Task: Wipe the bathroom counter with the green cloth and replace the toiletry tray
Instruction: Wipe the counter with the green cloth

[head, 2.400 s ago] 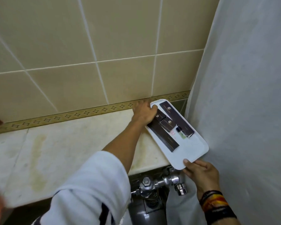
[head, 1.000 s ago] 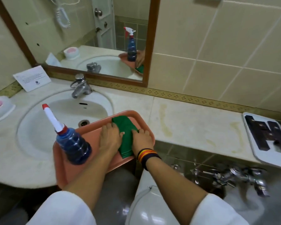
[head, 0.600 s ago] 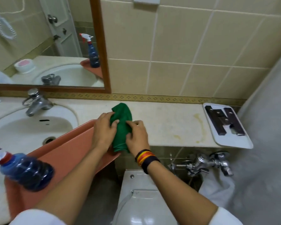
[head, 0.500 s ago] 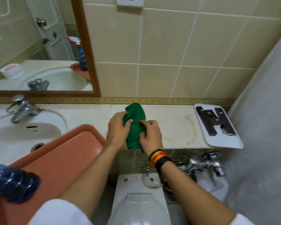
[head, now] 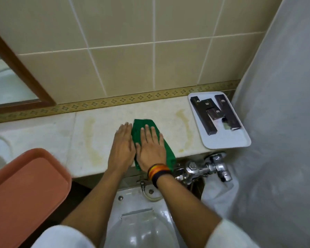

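The green cloth (head: 140,126) lies flat on the pale marble counter (head: 104,122), near its front edge. My right hand (head: 151,149) presses flat on top of it, fingers spread. My left hand (head: 123,145) lies flat beside it, covering the cloth's left edge and partly the counter. The white toiletry tray (head: 227,140) with several dark boxes sits at the counter's right end, overhanging the front edge, about a hand's width right of the cloth. Yellowish stains mark the counter on both sides of my hands.
An orange tray (head: 25,190) sticks out at lower left. A sink rim (head: 0,149) shows at far left. Chrome flush valve (head: 204,167) and toilet (head: 143,221) sit below the counter. A pale shower curtain (head: 279,122) hangs right; a mirror frame (head: 20,72) is upper left.
Both hands carried the bunched cloth from the orange tray to the counter and laid it out flat. The hands went from gripping it to pressing on it with flat palms. The view shifted right.
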